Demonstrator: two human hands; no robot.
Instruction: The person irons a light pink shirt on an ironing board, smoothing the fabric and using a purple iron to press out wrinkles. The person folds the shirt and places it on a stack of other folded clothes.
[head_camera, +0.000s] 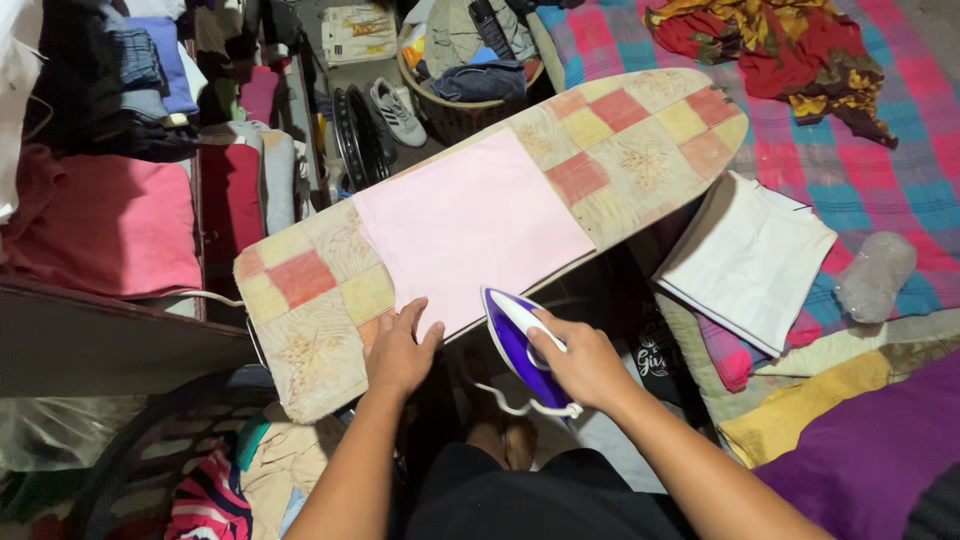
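While the right hand (582, 362) is clamped around the handle of a purple and white iron (520, 345), the iron sits at the near edge of the ironing board (640, 150), its tip just touching the edge of a pink cloth (472, 225). The left hand (398, 350) lies flat with fingers spread apart, pressing on the near corner of that pink cloth and on the board's checked cover beside it, holding nothing. A white cord (520, 405) loops from the back of the iron below the right wrist. The cloth is spread smooth across the middle of the board. Beyond the board's right side a folded white cloth (748, 260) rests on a plaid bedspread (880, 160), with a clear plastic bottle (876, 275) just beside it. Farther off, a basket of clothes (470, 70) stands past the board, and stacked clothes (110, 150) fill the left
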